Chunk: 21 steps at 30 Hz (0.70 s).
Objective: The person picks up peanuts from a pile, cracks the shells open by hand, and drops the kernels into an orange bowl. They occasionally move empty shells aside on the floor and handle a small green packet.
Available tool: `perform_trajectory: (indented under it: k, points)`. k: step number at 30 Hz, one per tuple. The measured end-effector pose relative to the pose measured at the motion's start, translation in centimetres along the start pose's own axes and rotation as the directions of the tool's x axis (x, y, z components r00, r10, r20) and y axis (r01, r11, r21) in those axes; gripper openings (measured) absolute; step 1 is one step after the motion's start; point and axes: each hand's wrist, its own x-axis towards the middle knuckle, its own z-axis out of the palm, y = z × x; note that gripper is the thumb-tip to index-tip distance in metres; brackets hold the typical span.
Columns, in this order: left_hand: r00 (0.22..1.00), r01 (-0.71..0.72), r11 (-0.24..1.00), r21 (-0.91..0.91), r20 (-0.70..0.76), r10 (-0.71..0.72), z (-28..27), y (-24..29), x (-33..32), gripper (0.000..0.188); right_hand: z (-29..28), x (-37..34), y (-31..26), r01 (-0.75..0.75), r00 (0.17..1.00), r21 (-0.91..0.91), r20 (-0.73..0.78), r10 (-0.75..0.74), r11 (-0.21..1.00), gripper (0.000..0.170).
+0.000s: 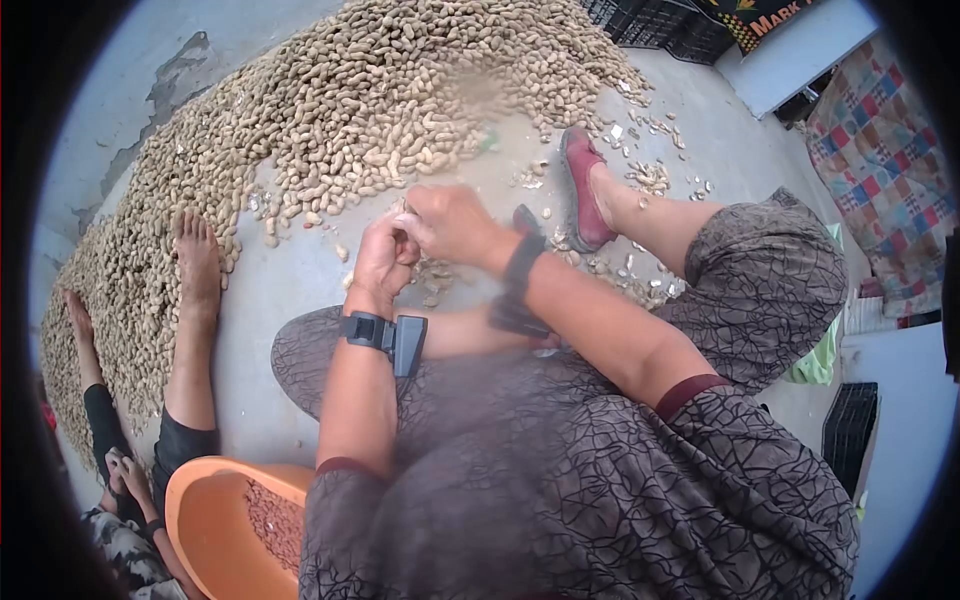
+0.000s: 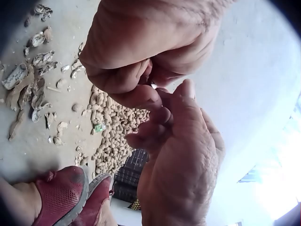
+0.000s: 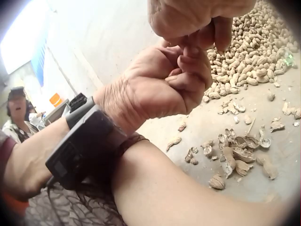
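In the head view my left hand (image 1: 382, 258) and my right hand (image 1: 455, 222) meet above the floor, the right one blurred. Both have curled fingers with the tips pressed together on a peanut, mostly hidden by them. From close up, a small reddish piece (image 2: 148, 70) shows between the fingers of my left hand (image 2: 150, 40). The thumb and fingers of my right hand (image 2: 176, 146) pinch right at those fingertips. Below the hands lie broken peanut shells (image 3: 240, 153) on the floor.
A big heap of peanuts (image 1: 400, 90) spreads against the wall. An orange tub (image 1: 190, 500) with reddish kernels (image 1: 275, 520) stands at lower left. Another person's bare foot (image 1: 197, 260) rests by the heap. Red shoes (image 1: 585, 190) and black crates (image 1: 690, 35) are further right.
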Motion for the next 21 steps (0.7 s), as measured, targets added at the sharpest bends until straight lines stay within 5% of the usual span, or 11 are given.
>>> perform_trajectory:
  k: [3,5,9,11,12,13,15,17,19,21]
  points:
    - [0.999,0.026,0.994,0.106,0.041,-0.031,0.0,0.0,-0.7,0.015,0.5,-0.2,0.3,-0.068,0.998,0.025,-0.010,0.068,0.997,0.021]
    - [0.998,0.000,1.000,-0.018,0.065,0.001,0.6,-0.1,-1.3,0.014,0.6,-0.1,0.4,-0.217,0.976,0.185,0.008,0.219,0.959,0.023]
    - [0.999,0.010,1.000,-0.005,-0.039,-0.010,0.7,-0.4,-1.4,0.016,-0.2,0.5,2.0,-0.258,0.965,0.307,0.038,0.259,0.916,0.023]
    - [0.996,0.063,0.998,-0.018,-0.061,-0.064,0.3,-0.7,-1.0,0.015,-0.8,0.3,3.5,-0.278,0.954,0.252,0.181,0.237,0.927,0.025]
    - [0.996,0.067,0.998,-0.021,-0.060,-0.068,0.7,-0.9,-1.2,0.015,-2.5,0.4,3.2,-0.416,0.860,0.164,0.391,0.328,0.895,0.029]
    - [0.995,0.043,0.998,0.045,-0.095,-0.039,1.5,-0.8,-1.5,0.017,-3.5,0.2,3.5,-0.416,0.859,0.160,0.393,0.329,0.895,0.029]
    - [0.991,0.016,0.994,0.109,-0.134,-0.002,2.5,-0.5,-2.1,0.021,-5.1,0.1,4.3,-0.312,0.733,-0.209,0.568,0.375,0.927,0.033]
    - [0.993,-0.006,0.986,0.164,-0.119,0.026,3.3,-0.8,-2.5,0.025,-5.9,-1.2,7.6,-0.399,0.834,-0.188,0.332,0.440,0.898,0.034]
    - [0.991,-0.014,0.985,0.170,-0.130,0.036,3.7,-0.9,-2.8,0.025,-7.9,-2.1,13.0,-0.555,0.745,-0.200,0.312,0.589,0.807,0.036]
    - [0.990,-0.026,0.983,0.182,-0.131,0.050,4.1,-1.0,-2.8,0.024,-10.5,-4.4,15.9,-0.764,0.643,0.055,0.136,0.754,0.642,0.035]
